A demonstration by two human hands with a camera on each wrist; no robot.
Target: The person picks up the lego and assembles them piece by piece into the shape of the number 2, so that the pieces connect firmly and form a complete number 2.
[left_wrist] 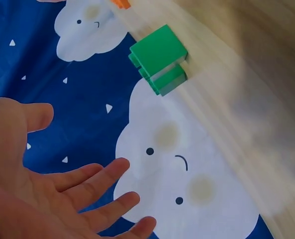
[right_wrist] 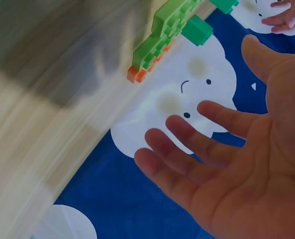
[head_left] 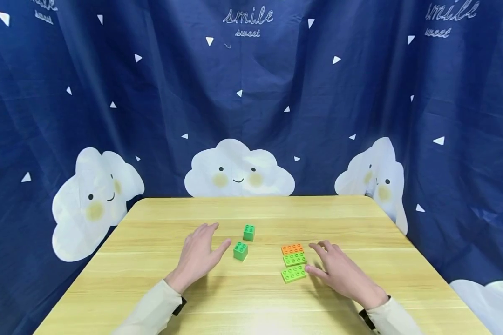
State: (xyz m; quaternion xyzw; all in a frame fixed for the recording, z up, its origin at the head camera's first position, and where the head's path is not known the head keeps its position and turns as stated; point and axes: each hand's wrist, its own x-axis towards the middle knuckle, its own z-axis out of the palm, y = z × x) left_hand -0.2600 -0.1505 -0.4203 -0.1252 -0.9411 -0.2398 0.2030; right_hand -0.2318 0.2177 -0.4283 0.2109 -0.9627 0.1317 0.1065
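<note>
My left hand [head_left: 198,255] hovers over the left half of the table, fingers spread and nothing in them. To its right stand two square green toy bricks, a nearer one [head_left: 241,251] and a farther one [head_left: 249,232]; both also show in the left wrist view, where the nearer brick [left_wrist: 159,52] overlaps the other. Over on the right, my right hand [head_left: 343,272] holds nothing, its fingers loosely extended. Just left of it lie an orange brick [head_left: 292,249], a lime green brick [head_left: 295,259] close against it, and a second lime green brick [head_left: 294,273] nearer the front.
The bricks sit on a light wooden table [head_left: 251,298]. Behind its far edge hangs a dark blue curtain [head_left: 251,111] with smiling white clouds and small white triangles. Dark bands circle both wrists at the pale sleeves [head_left: 152,309].
</note>
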